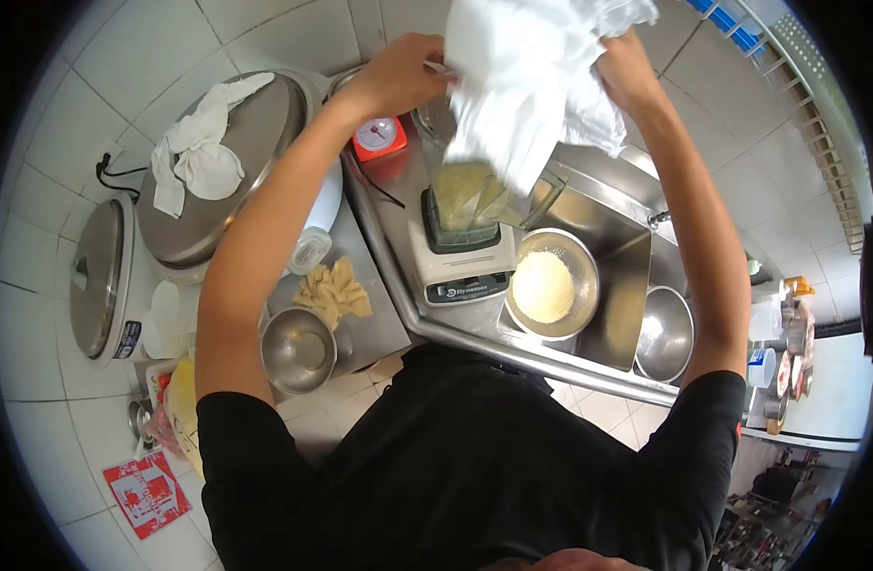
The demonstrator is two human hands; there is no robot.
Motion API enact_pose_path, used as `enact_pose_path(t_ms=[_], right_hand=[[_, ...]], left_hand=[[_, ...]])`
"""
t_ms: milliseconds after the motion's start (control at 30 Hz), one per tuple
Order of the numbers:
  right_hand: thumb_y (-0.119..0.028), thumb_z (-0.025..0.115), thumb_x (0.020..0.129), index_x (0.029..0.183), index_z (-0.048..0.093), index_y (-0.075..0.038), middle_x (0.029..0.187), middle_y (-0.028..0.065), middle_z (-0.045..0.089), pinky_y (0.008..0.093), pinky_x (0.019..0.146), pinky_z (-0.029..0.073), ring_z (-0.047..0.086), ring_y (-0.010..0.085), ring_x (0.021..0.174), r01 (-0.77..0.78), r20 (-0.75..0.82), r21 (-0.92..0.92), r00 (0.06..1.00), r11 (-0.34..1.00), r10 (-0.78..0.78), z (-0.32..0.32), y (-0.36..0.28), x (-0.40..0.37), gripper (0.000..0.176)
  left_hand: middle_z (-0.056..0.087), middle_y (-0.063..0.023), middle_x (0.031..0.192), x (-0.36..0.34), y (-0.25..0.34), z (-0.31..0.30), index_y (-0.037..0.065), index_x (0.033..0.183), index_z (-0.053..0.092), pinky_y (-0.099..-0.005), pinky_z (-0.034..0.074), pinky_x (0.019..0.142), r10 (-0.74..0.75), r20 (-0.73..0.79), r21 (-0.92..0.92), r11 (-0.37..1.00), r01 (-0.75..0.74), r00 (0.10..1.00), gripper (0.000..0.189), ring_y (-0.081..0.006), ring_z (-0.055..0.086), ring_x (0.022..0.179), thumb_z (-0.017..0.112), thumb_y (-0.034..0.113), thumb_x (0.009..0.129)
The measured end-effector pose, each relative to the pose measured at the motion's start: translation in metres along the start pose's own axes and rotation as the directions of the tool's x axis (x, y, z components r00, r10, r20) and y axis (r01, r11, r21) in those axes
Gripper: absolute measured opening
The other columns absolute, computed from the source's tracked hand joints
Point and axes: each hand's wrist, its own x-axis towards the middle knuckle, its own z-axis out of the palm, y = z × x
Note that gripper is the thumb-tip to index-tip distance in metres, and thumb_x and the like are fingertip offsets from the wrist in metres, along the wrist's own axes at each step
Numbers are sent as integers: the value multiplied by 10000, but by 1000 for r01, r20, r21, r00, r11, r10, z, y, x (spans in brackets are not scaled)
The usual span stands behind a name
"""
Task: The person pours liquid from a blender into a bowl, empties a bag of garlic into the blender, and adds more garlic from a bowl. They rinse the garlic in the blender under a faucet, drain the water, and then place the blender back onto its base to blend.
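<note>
I had my left hand [398, 74] and right hand [628, 71] both closed on the white cloth [517, 90] at top centre of the frame, bunched just above the blender jar [465, 195].

Left hand [398, 71] and right hand [627, 71] gripping white cloth [522, 86] over blender jar [470, 195]; bowl of powder [548, 285] beside

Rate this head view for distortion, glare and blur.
Head view: strong fisheye bend, black corners; even light, mild glare on the steel bowl; the white cloth held by left hand and right hand is nearly blown out; the blender is sharp.
</note>
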Motion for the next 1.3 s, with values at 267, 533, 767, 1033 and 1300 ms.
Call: enact_pose_path(t_ms=[267,533,767,1033,1300], right_hand=[[-192,605,847,1249,481,8,1184,118,571,331,873,492,582,186,1020,-254,287,808,958,531,21,-2,20,-8,467],[-197,601,847,1259,468,13,1218,113,546,335,882,481,569,203,1046,-163,231,738,973,655,-18,-7,10,-8,481],[-192,598,847,1249,474,15,1215,111,547,337,884,476,565,201,1050,-246,97,528,968,813,230,1,62,-18,469],[-156,590,835,1192,501,15,1167,110,558,340,880,464,554,185,1043,-446,295,340,887,828,356,-34,60,-15,406],[-174,577,856,1224,475,21,1163,127,556,356,900,460,545,191,1063,-305,11,318,948,898,318,-32,65,-7,429]], left_hand=[[635,-122,852,14,4,16,-7,997,598,-273,482,653,-66,143,-534,835,133,988,252,-155,590,764,598,-52,749],[658,-107,817,9,24,7,-26,816,656,-343,485,682,-181,78,-159,969,192,980,188,-223,601,721,651,144,737],[654,-135,904,24,10,20,34,850,677,-375,480,725,-101,55,38,994,99,993,280,-290,614,828,697,252,676],[651,-130,764,24,73,-47,4,746,653,-278,486,568,-256,111,-196,942,274,960,97,-167,574,628,582,16,812],[662,-140,792,31,58,-58,-6,826,677,-292,498,679,-192,122,-178,961,211,974,97,-188,617,723,584,-10,799]])
